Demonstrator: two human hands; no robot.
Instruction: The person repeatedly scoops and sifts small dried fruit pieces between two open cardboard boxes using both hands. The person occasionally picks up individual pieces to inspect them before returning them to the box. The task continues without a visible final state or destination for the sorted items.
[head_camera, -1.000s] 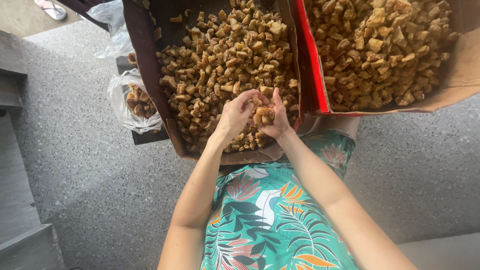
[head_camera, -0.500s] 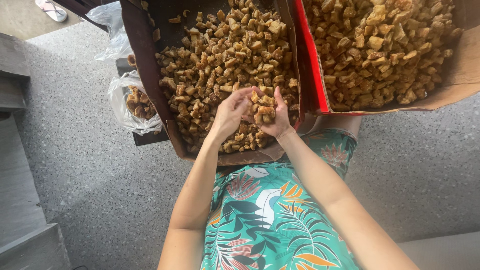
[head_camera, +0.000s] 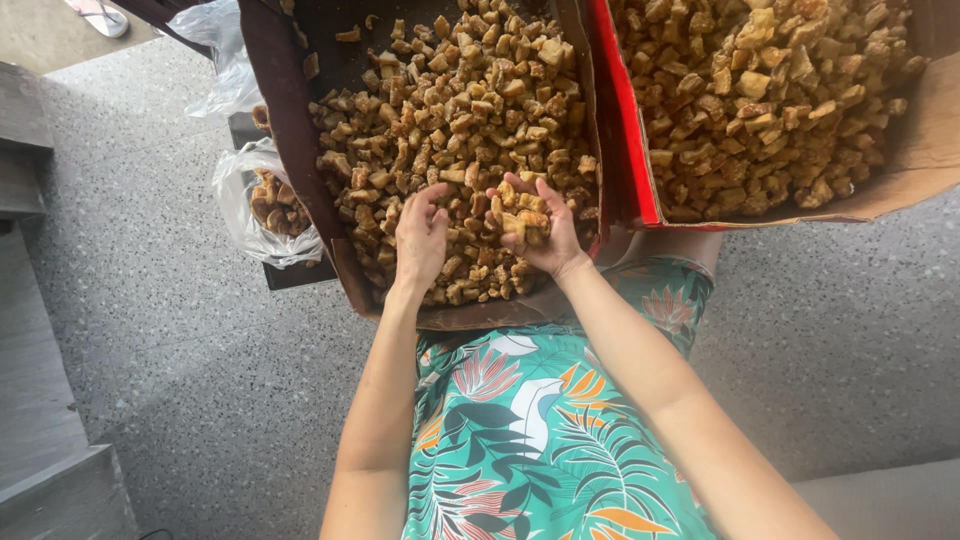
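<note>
**Q:** State the handling properties of the material.

**A:** The small golden-brown fried chunks (head_camera: 455, 130) are, by my judgement, light, dry, rigid and brittle, probably a little greasy. They fill the dark brown cardboard box (head_camera: 285, 140) directly in front of my lap. Recommended hold: scoop from below with a cupped palm. Pinching single pieces risks crumbling them, and loose pieces roll off a flat hand.

**Q:** Current state of the fingers?

**A:** My right hand (head_camera: 535, 225) is palm-up, fingers curled into a cup that holds a small heap of chunks just above the pile. My left hand (head_camera: 420, 235) rests on the pile beside it, fingers spread moderately and slightly bent, gripping nothing that I can confirm.

**Q:** Adjacent items?

**A:** A red-edged cardboard box (head_camera: 625, 150) of the same chunks sits to the right, touching the first. A clear plastic bag (head_camera: 255, 205) with some chunks stands to the left, on the speckled grey floor (head_camera: 150, 330).

**Q:** Change from half a second ago?

**A:** Both hands occupy nearly the same position. The left hand has lowered closer onto the pile and its fingers have opened slightly; the right hand remains cupped with its load.
</note>
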